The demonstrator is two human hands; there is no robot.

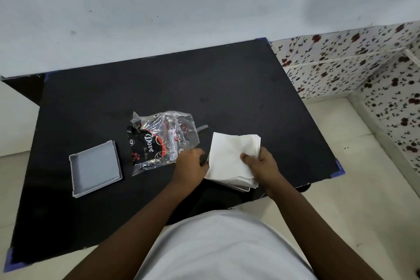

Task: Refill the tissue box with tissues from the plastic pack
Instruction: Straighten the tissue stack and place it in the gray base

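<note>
The tissue stack (pixel 231 157) is taken as the landmark. It is held over the tissue box (pixel 241 187), of which only a pale rim shows beneath the stack's near edge; whether the stack is seated in the box or only resting across it cannot be told.

The right hand (pixel 261 166) is closed on the stack's right edge, thumb laid on the top sheet and the other digits hidden beneath, presumably so the loose sheets are kept squared. The left hand (pixel 191 163) is curled against the stack's left edge; its fingertips are hidden, so it cannot be told whether the sheets are pinched or merely steadied. The two-sided hold is judged to serve alignment of the sheets with the box opening.

The plastic pack (pixel 161 141) lies flattened and apparently emptied just to the left of the stack, its near corner by the left hand. The grey lid (pixel 95 168) is set inner side up well to the left of the stack, beyond the pack, likely parked clear of the work. All rests on the black table (pixel 204 79).

Step in hand is judged to be seating the stack; lid closure not yet done.
</note>
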